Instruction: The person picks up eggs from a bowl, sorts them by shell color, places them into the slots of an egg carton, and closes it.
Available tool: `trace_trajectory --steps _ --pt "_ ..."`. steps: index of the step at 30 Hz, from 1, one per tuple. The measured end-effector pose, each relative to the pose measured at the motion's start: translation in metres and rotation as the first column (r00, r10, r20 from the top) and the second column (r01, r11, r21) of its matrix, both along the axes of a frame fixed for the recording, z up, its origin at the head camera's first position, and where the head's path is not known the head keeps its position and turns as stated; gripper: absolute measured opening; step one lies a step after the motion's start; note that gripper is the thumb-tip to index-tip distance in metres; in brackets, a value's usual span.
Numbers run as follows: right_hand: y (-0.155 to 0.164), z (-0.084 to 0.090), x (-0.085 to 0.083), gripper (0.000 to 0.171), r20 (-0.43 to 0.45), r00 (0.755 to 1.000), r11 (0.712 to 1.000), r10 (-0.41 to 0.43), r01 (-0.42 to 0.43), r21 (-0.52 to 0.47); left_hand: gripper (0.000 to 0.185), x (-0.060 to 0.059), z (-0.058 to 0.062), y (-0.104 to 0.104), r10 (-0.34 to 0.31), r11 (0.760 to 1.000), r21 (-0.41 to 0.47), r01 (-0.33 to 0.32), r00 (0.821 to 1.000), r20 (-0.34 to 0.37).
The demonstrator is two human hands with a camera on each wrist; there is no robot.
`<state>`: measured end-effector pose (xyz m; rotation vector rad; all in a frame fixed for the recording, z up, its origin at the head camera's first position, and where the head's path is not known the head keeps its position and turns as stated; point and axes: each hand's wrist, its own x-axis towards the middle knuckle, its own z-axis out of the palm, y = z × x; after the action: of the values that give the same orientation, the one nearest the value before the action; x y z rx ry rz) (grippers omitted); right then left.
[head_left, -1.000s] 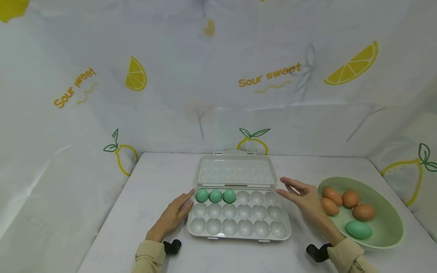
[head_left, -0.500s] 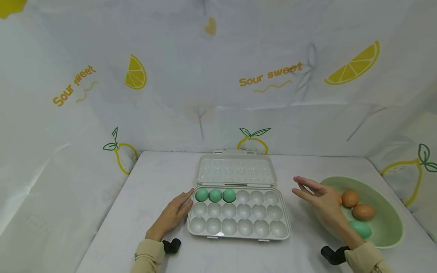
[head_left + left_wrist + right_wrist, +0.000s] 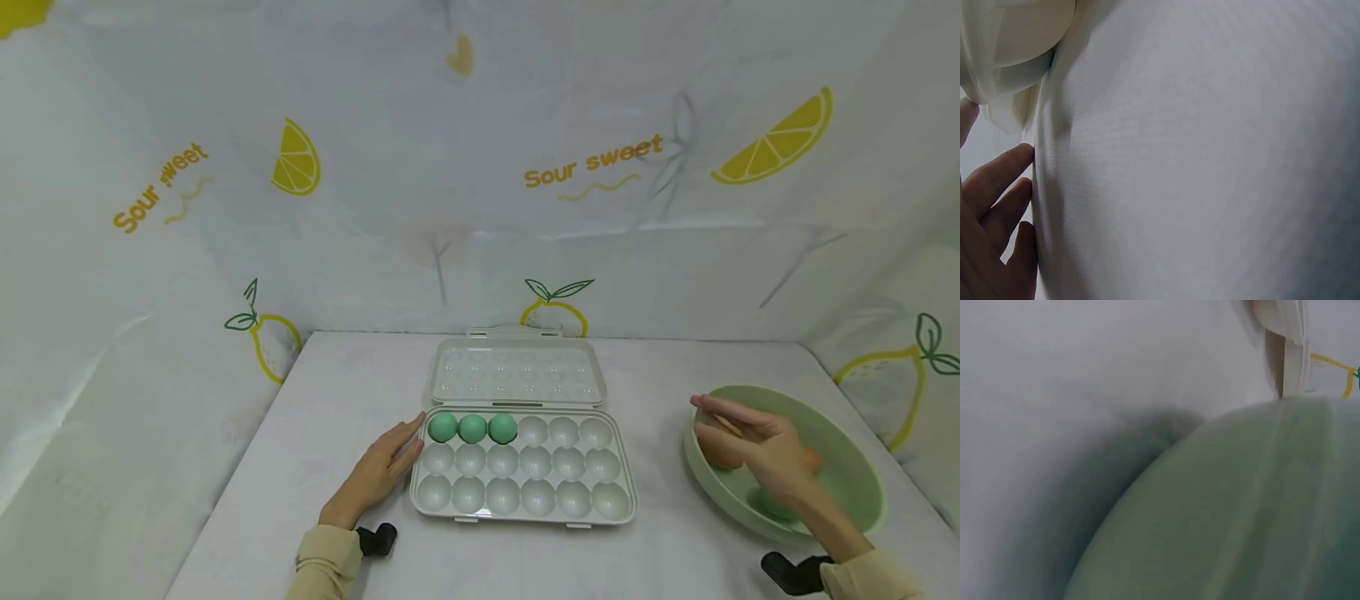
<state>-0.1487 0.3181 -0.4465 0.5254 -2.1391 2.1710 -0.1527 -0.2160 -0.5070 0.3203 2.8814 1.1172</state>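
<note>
A white plastic egg tray lies with its lid folded back. Three green eggs fill the left part of its far row; the other cups hold nothing. My left hand rests at the tray's left side with fingers extended; the left wrist view shows its fingertips beside the tray. Over the left part of a pale green bowl hovers my right hand, fingers stretched forward, holding nothing. Beneath it, brown eggs and a green egg are partly hidden.
The white-covered table meets a lemon-print sheet hanging at the back and sides. In the right wrist view, the bowl's outer wall takes up the lower right.
My right hand has moved right from the tray's far right corner to over the bowl, covering most of the eggs there. The left hand and the eggs in the tray stay in place.
</note>
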Motion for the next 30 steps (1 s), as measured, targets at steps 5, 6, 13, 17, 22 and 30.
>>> trace_trajectory --steps 5,6,13,17,22,30 --pt "0.023 -0.004 0.006 0.048 -0.048 0.999 0.999 0.009 -0.006 0.047 0.052 0.0 0.001 0.0 -0.004 1.0 0.008 0.004 1.0 -0.007" --pt "0.027 -0.005 0.007 0.048 -0.051 0.999 0.998 0.011 -0.008 0.056 0.052 0.0 0.001 0.0 -0.003 1.0 0.008 0.003 1.0 -0.005" --pt "0.057 -0.01 0.015 0.046 -0.003 0.997 0.991 0.072 -0.071 0.11 0.053 0.0 0.001 0.0 0.006 1.0 0.007 -0.006 1.0 0.005" --pt "0.077 -0.011 0.017 0.047 0.051 0.999 0.973 0.019 -0.03 0.229 0.053 0.0 0.0 0.0 0.011 1.0 0.004 -0.011 1.0 0.006" --pt "0.099 -0.013 0.018 0.044 0.102 0.995 0.94 -0.016 -0.02 0.341 0.052 0.0 0.0 0.001 0.012 1.0 -0.006 -0.012 1.0 0.004" --pt "0.12 -0.012 0.013 0.046 0.18 0.978 0.918 0.105 -0.165 0.361 0.052 0.002 -0.001 0.001 0.006 1.0 -0.008 -0.006 1.0 -0.027"
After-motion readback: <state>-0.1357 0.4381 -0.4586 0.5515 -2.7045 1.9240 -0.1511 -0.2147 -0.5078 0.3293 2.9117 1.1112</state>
